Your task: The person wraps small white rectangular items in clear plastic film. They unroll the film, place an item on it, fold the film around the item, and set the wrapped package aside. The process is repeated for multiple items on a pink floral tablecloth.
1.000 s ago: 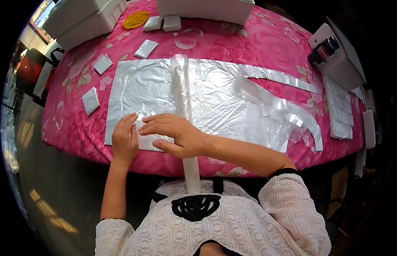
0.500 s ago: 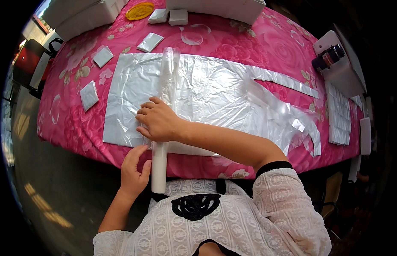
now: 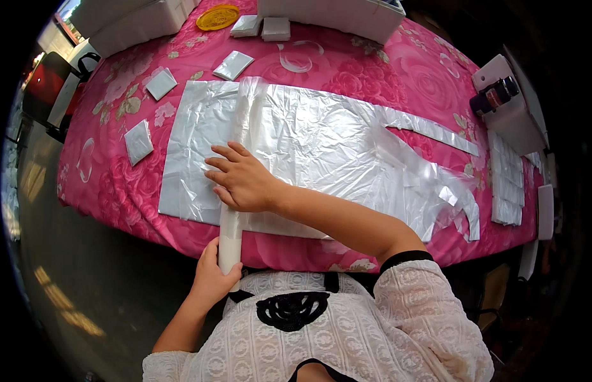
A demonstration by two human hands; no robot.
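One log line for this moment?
left hand: grips white roll end | right hand: flat on clear plastic sheet | pink table

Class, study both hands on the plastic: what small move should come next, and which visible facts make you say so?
Probably draw the left hand further toward the body: it grips the near end of the folded white strip, which already overhangs the table edge, while the right hand presses the clear plastic sheet flat.

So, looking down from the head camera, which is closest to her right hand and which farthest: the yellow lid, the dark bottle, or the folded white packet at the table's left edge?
From the right hand:
1. Folded white packet, left, nearest.
2. Yellow lid, far edge.
3. Dark bottle, far right, farthest.
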